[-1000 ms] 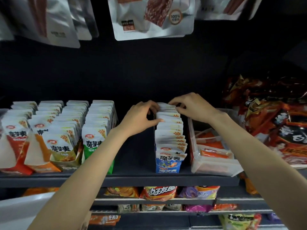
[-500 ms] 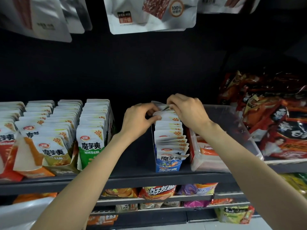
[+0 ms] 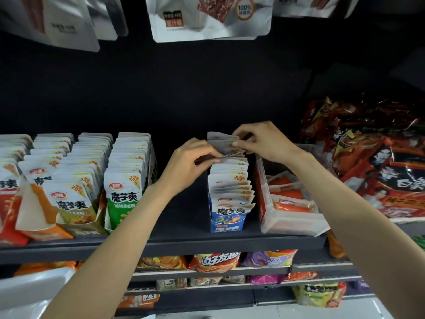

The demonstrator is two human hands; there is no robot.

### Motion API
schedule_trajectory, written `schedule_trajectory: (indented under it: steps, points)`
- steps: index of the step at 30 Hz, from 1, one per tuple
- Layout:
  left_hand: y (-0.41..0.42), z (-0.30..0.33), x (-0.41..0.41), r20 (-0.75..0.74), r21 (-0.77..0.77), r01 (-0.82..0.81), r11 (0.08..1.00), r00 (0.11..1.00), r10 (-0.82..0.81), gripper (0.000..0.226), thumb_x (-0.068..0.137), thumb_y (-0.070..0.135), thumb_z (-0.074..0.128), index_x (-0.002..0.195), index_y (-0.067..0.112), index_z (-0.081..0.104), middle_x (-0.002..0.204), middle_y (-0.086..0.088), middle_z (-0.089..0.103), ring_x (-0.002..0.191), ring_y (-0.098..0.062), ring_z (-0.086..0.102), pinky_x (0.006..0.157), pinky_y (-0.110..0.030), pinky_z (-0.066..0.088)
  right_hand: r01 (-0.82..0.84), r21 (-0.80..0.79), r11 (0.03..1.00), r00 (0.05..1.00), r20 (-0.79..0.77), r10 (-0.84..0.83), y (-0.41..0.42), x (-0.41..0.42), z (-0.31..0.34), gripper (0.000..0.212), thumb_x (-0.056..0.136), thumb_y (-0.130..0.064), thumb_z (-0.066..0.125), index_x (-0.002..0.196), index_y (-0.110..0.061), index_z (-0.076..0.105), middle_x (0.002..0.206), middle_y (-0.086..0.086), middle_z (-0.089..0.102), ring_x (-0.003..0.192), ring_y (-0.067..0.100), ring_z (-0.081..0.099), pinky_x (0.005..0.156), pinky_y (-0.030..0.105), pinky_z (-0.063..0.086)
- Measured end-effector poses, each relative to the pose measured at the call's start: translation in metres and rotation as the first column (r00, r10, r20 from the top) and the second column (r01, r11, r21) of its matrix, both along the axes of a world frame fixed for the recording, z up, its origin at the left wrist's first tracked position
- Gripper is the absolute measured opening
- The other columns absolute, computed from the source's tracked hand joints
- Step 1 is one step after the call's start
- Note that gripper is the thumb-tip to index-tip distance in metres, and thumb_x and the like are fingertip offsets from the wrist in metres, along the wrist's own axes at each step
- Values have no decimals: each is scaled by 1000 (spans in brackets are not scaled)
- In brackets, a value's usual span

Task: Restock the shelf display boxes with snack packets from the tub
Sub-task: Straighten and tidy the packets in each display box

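A blue display box [image 3: 226,223] stands on the dark shelf [image 3: 188,244], filled front to back with a row of white snack packets [image 3: 230,180]. At the rear of that row my left hand [image 3: 188,162] pinches the left edges of the back packets. My right hand [image 3: 262,140] pinches their upper right corners from the other side. The packets between my hands stand a little higher than the rest. A white tub [image 3: 25,293] shows at the lower left corner; its inside is out of view.
Several full display boxes [image 3: 76,180] of the same packets fill the shelf's left. A clear bin [image 3: 292,221] with orange packets sits right of the blue box. Red snack bags [image 3: 377,162] pile at the far right. Pouches [image 3: 207,19] hang overhead. Lower shelves hold more snacks.
Both hands stay at the back of the blue box's row, fingers shifting on the rear packets, which now stand slightly higher. The view has shifted a little to the right.
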State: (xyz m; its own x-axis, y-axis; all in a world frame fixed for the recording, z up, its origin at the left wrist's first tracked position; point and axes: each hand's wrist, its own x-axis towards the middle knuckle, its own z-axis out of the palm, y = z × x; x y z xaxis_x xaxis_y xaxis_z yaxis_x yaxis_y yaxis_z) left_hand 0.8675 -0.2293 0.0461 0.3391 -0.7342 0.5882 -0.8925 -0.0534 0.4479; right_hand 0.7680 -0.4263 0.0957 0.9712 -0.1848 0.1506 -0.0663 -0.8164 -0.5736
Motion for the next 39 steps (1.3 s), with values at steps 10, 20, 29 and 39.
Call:
schedule_trajectory:
  steps: [10,20,29,39]
  points:
    - [5,-5,0,-170,67,-53,996,983,64,33,80,9,73,112,13,67,103,5,57,97,-10,58,88,-35,52,-38,-263,964,999,-11,37,9,9,4,27,96,-26,54,122,-19,60,100,-2,66,72,1,60,75,25,54]
    - [-3,-9,-12,-153,0,-117,993,981,116,5,83,12,70,85,8,67,86,6,58,80,-9,57,67,-29,51,61,21,998,988,-145,-57,10,10,12,18,85,-15,69,103,-19,67,99,-2,64,81,6,64,69,21,57]
    - [-6,-12,-14,-174,-37,-191,981,968,182,10,90,15,61,95,6,59,96,3,44,84,3,46,76,-4,36,103,-171,980,994,54,-95,25,0,1,5,99,-21,44,95,-22,47,79,-7,53,70,2,52,55,19,36]
    - [16,-19,-59,-878,-152,-187,970,476,-46,67,81,71,43,139,40,34,149,13,36,136,-1,32,116,-38,24,250,626,739,945,9,-328,64,-49,-10,57,99,-49,35,151,-30,19,154,-7,29,139,12,31,115,32,23]
